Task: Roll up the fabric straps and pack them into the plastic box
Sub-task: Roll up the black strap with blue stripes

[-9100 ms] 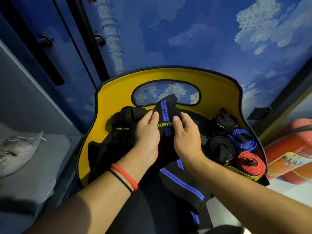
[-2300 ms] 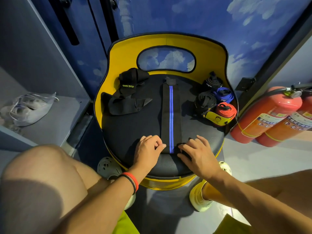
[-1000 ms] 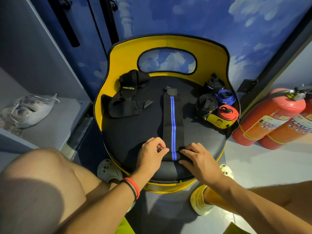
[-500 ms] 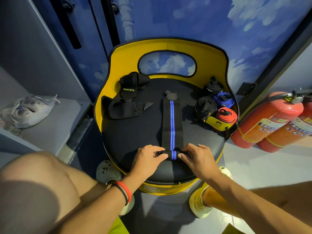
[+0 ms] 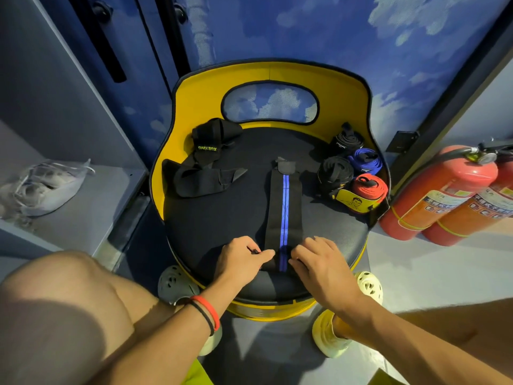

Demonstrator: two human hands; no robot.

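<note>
A black strap with a blue centre stripe [image 5: 283, 207] is laid flat on a round black padded seat [image 5: 222, 226], running from the middle towards 6 o'clock; its near end is wound into a small tight roll at the seat's 6 o'clock edge; that roll is pinched on one side by the curled fingers of the left hand [image 5: 240, 259] and on the other by those of the right hand [image 5: 322, 262]; a flat tab is seen at the strap's far end. At 10 o'clock a loose black strap [image 5: 205, 170] with yellow-green lettering is heaped in slack folds; at 2 o'clock four coiled rolls are crowded together against the smooth yellow backrest [image 5: 200, 93]: two black rolls [image 5: 336, 172], a blue roll [image 5: 365, 162] and a red roll [image 5: 367, 187] with a yellow label. Beyond the seat at 3 o'clock two red fire extinguishers [image 5: 438, 190] are leaned; at 9 o'clock a crumpled clear plastic bag [image 5: 47, 187] is set on a grey shelf [image 5: 91, 218].
</note>
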